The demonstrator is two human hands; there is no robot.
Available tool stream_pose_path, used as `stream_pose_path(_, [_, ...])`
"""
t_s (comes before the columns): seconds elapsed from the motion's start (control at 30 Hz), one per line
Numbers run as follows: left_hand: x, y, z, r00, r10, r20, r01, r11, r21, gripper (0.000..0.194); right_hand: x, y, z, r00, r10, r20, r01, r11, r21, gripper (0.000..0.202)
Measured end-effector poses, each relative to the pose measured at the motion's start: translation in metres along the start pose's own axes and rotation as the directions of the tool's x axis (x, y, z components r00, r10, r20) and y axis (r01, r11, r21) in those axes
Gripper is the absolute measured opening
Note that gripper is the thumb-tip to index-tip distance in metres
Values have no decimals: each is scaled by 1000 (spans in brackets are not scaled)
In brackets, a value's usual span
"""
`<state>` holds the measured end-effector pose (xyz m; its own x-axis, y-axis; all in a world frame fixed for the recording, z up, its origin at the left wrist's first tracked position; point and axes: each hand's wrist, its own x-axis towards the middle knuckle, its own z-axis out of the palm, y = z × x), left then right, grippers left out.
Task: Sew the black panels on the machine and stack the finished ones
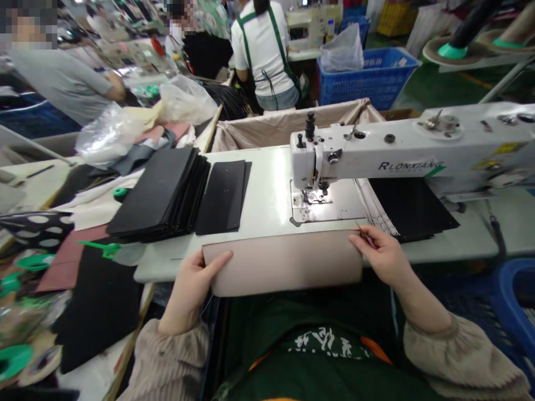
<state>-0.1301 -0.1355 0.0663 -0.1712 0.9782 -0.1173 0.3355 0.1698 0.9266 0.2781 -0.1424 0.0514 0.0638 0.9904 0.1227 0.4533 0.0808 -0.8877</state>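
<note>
A flat beige panel [288, 262] with a dark edge spans the space between my two hands, at the front edge of the sewing table [267, 184]. My left hand [196, 281] grips its left end, thumb on top. At the upper right corner my right hand [378, 253] pinches the panel, and a thin pointed tool, its kind unclear, sticks out between the fingers. Just beyond the panel stands a white sewing machine [401, 147], its lit needle area [315, 197] apart from the panel.
Left of the machine lie a tall stack of black panels [152, 192] and a few flat black pieces [221, 197]. More black pieces [413, 206] lie under the machine arm. Blue baskets [363, 78] stand behind. A person in a white shirt [263, 50] sits further back.
</note>
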Motion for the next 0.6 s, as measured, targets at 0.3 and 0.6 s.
stream_pose_path(0.3, [0,25,5,969,-216,123,245,912,-328,55,8,-8,-3,995,95,-28,-95,995,-2,29])
stream_pose_path(0.6, [2,39,-1,971,-179,160,217,938,-271,54,13,-12,8,996,94,13,-92,992,-84,34])
